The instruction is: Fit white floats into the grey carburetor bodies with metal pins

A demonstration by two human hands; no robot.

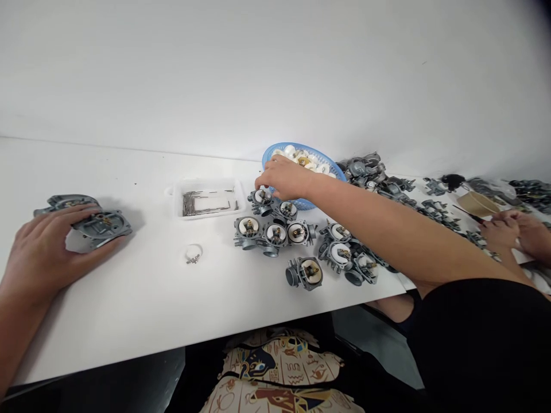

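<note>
At the left, my left hand [54,246] curls its fingers and thumb round a grey metal carburetor body [112,227], whose open bowl side faces up. Another carburetor body [69,202] lies just behind it, partly covered by my fingers. My right hand [284,176] reaches to the near left rim of a blue basket [269,150]. Its bent fingers come down on a carburetor with a white float [262,197]; the fingertips are partly hidden. Several more carburetors with white floats [275,234] stand grouped in front. One carburetor [305,272] sits apart, nearer the table edge.
White floats [290,151] fill the basket. A clear plastic tray [206,213] holds thin metal pins. A loose white float with small metal parts [193,254] lies on the white table [172,321]. Carburetors are piled [364,169] rightward, where another person's hands [505,226] work.
</note>
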